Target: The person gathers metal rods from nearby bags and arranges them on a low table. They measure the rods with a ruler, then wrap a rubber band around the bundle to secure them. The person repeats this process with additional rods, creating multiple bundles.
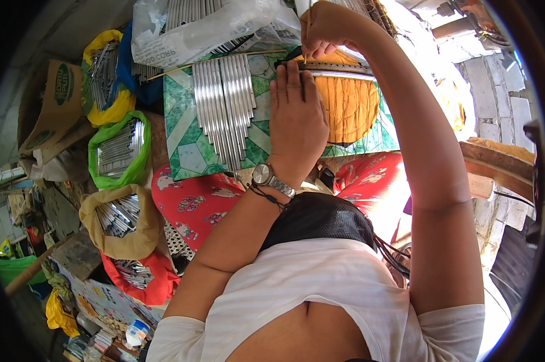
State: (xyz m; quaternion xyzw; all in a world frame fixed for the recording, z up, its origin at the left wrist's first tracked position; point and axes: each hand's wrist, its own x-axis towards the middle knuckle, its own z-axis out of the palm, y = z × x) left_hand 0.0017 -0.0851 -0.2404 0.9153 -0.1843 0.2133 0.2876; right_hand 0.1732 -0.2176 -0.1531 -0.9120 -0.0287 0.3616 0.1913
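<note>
My left hand (298, 117) lies flat, its stretched fingers pressing on a dark wooden strip (339, 68) and the near end of a silver tube (345, 76). Above that strip, my right hand (333, 29) is closed around a thin wooden stick (307, 39), whose lower tip meets the strip close to my left fingertips. Under the strip, an orange disc-shaped piece (348, 111) with thin strings across it rests on the green patterned board (185, 154). Left of my left hand, several silver metal tubes (221, 99) lie side by side, stepped in length.
Plastic bags with more tubes surround the board: clear (151, 42), yellow (124, 107), green (93, 151), tan (97, 226) and red (157, 289). A cardboard box (55, 102) stands far left. A long thin stick (182, 67) crosses the board's far side. My legs (194, 199) are beneath the board.
</note>
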